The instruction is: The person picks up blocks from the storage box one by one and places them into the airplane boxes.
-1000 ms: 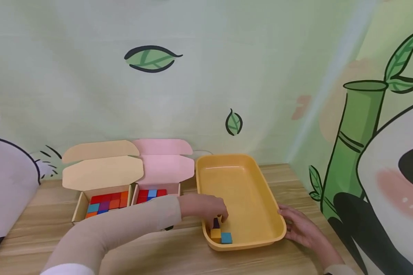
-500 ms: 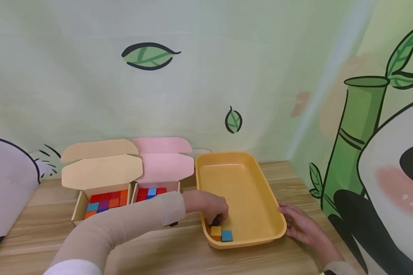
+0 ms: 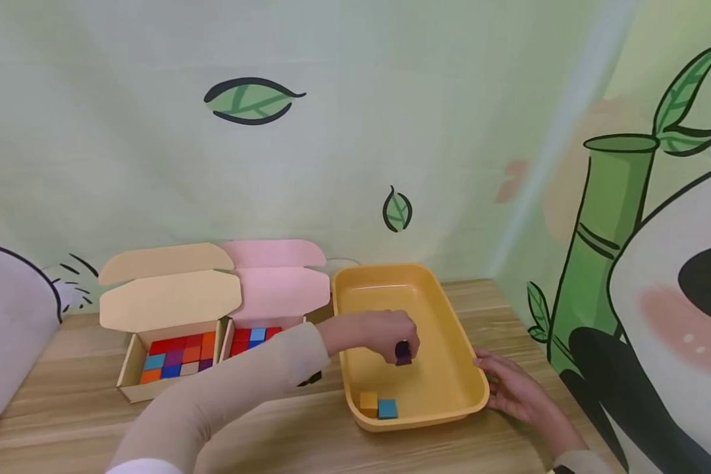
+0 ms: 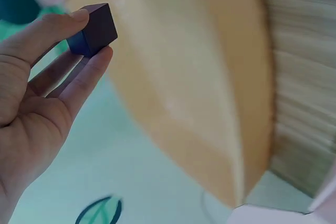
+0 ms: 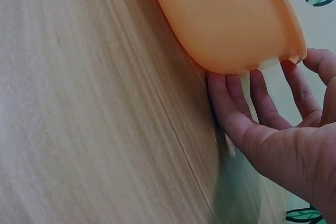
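My left hand [image 3: 385, 334] pinches a dark purple cube block [image 3: 403, 353] between thumb and fingertips, over the yellow tray [image 3: 385, 296]. Up close in the left wrist view, the block [image 4: 100, 30] shows flat, dark faces, with the thumb on one side and fingertips beneath. Two blocks, a yellow one [image 3: 368, 403] and a blue one [image 3: 388, 409], lie side by side in the tray's near left corner. At the tray's right side, my right hand [image 3: 512, 388] holds the edge, thumb at the rim and fingers against the outer wall [image 5: 226, 35].
Left of the tray, a tan box [image 3: 131, 368] and a pink box [image 3: 296, 321] stand with lids up, holding several coloured blocks. My left forearm crosses in front of them. A printed cloth backdrop [image 3: 332, 164] rises behind the wooden table [image 3: 272, 434].
The left hand has picked up the dark purple block from beside the yellow one and carried it right and farther back over the tray. The right hand stays at the tray's edge.
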A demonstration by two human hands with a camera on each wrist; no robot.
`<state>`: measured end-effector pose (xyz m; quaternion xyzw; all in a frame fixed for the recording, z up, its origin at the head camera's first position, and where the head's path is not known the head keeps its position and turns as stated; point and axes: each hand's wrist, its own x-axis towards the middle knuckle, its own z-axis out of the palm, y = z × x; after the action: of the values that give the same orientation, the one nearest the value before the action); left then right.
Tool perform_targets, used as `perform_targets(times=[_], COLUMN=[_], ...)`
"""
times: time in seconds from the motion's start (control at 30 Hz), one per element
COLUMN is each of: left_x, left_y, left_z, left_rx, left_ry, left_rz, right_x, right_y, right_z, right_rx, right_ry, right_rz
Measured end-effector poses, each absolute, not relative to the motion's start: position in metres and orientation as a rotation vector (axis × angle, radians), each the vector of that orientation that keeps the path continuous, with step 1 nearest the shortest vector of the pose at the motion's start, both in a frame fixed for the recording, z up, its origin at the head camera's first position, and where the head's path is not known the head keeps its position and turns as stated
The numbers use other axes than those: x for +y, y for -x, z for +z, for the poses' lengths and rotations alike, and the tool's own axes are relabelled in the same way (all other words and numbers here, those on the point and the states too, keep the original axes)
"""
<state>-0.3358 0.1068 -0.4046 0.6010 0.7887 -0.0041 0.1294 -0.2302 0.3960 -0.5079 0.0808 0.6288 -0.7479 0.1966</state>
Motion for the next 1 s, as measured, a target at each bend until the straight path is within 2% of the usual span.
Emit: perform_targets(times=[0.17, 0.33, 0.57, 0.77, 0.87, 1.0], left_x=[0.096, 0.066, -0.007, -0.067, -0.086, -0.096], left_y=[0.339, 0.339, 0.346, 0.359, 0.361, 0.363], left_z=[-0.375, -0.367, -0.381, -0.395, -0.404, -0.416], left_rx=[2.386, 2.483, 2.583, 2.687, 2.694, 2.704], left_ry=[-1.814, -1.793, -1.662, -1.378, -1.222, -1.233], left_rz=[0.217, 0.313, 0.424, 0.433, 0.421, 0.402], right_x=[0.395, 0.394, 0.394, 0.393, 0.392, 0.392], right_y=[0.233, 0.235, 0.233, 0.234, 0.233, 0.233], right_z=[-0.507, -0.505, -0.506, -0.505, -0.505, -0.505], right_rx=[1.786, 1.791, 1.773, 1.779, 1.768, 1.776], right_ry=[-0.251, -0.256, -0.241, -0.262, -0.261, -0.263], right_rz=[-2.093, -2.092, -2.091, -2.082, -2.073, -2.075])
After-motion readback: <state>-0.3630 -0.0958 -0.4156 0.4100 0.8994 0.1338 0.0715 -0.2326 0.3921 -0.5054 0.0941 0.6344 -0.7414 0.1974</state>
